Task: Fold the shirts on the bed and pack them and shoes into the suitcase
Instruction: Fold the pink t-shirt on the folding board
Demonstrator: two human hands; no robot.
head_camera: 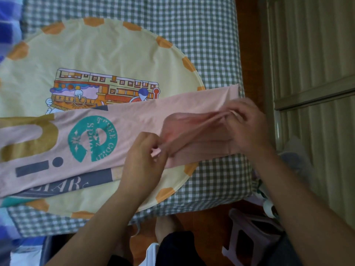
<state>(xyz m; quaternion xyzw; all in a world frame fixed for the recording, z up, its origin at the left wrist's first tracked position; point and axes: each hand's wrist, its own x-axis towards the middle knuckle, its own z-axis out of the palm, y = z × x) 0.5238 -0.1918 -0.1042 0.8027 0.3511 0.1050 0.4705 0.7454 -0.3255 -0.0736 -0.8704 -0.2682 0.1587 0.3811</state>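
We have a pale pink cotton shirt with a teal round print and gold and grey lettering [92, 143] folded into a long narrow strip on the bed. It lies partly on a round yellow cloth with orange patches at its rim and a tram picture [92, 52], which in turn lies on the green-and-white checked bedsheet [201, 31].

The strip's long axis runs left to right in front of us, tilted a little upward toward the right. Both hands work at its right-hand end. Our left hand [144, 160] pinches a small bunched bit of pink cloth between thumb and fingertips at the near edge of the strip. Our right hand [247, 125] sits further right and slightly farther from us, its fingers curled round a gathered ridge of the same cloth near the far right end. Between the two sets of fingers the fabric is lifted and drawn into taut creases, while everything to the left of the left fingers lies flat on the bed.

So the bulk of the shirt stretches away leftward from both hands. We judge the coming fold should carry this raised end over along that axis, toward the printed part. The left hand is nearer the print; the right holds the free end.

No suitcase or shoes show here.
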